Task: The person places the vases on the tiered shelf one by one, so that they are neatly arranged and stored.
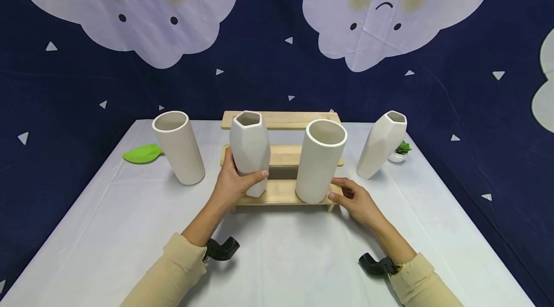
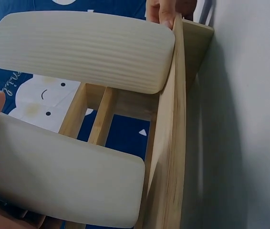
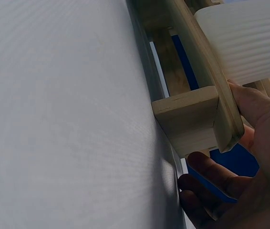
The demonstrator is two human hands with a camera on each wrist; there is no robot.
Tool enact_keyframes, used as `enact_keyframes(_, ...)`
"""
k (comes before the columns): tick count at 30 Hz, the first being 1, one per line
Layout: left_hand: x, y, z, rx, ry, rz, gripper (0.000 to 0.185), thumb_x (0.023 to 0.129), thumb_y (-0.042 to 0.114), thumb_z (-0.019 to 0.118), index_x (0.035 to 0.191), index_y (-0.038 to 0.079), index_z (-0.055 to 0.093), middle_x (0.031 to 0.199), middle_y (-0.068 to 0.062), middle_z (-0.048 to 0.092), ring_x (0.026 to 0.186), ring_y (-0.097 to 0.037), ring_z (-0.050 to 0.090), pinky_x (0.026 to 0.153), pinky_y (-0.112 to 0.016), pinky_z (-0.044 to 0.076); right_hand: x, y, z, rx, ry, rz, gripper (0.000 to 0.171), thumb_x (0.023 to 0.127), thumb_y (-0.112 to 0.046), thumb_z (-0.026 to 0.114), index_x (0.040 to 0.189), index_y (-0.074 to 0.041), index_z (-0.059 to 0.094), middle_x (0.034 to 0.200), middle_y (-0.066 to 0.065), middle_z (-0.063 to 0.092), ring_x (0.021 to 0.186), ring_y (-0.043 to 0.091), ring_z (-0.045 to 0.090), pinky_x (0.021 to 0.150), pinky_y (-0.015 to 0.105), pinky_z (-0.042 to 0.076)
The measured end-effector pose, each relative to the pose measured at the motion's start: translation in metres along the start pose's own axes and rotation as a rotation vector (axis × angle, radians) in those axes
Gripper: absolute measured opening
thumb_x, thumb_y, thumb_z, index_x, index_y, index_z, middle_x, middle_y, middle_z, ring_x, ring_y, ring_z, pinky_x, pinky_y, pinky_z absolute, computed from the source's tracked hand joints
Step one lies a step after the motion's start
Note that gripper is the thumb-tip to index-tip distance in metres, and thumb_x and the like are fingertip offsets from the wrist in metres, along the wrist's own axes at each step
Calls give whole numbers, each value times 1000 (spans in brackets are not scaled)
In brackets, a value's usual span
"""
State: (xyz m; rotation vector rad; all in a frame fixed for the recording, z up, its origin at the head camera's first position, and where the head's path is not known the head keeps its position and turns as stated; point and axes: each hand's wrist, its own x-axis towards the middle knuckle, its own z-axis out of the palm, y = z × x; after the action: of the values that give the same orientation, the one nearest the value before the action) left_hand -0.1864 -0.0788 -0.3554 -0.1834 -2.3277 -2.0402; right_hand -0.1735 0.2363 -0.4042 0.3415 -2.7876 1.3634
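Observation:
My left hand grips a white faceted vase, thumb across its near side. The vase stands upright at the left end of the lowest step of a wooden tiered rack. In the left wrist view that vase has its base at the step; whether it fully rests there I cannot tell. A white ribbed vase stands on the step's right part. Beside it, my right hand holds the step's right end between thumb and forefinger. In the right wrist view, the other fingers are loosely bent.
A second ribbed vase stands on the white table at left, near a green leaf-shaped item. At right are another faceted vase and a small potted plant. A dark blue cloud-patterned cloth hangs behind.

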Motion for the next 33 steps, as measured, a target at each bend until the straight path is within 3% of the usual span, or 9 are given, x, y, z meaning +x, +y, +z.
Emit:
enact_keyframes(6, -1, 1, 4, 13, -3, -7, 89, 72, 21, 81, 141, 24, 25, 135, -4, 46, 124, -28, 48, 103, -51, 38, -3, -12, -2, -4, -3, 4, 41, 89, -14, 64, 127, -1, 55, 122, 23, 60, 111, 38, 56, 96, 54, 43)
enact_keyframes(27, -1, -5, 10, 4, -26, 7, 92, 71, 17, 82, 142, 19, 24, 136, -7, 43, 125, -30, 47, 103, -52, 37, -3, -9, -1, 9, 0, 3, 41, 89, -14, 64, 126, -1, 55, 120, 24, 61, 109, 37, 58, 94, 52, 44)
enact_keyframes(33, 0, -6, 11, 20, -25, 8, 92, 70, 18, 82, 142, 18, 24, 135, -8, 44, 124, -31, 48, 103, -51, 37, 3, 12, 2, 3, 2, 3, 42, 89, -17, 65, 128, -4, 55, 119, 21, 62, 107, 32, 58, 91, 45, 46)
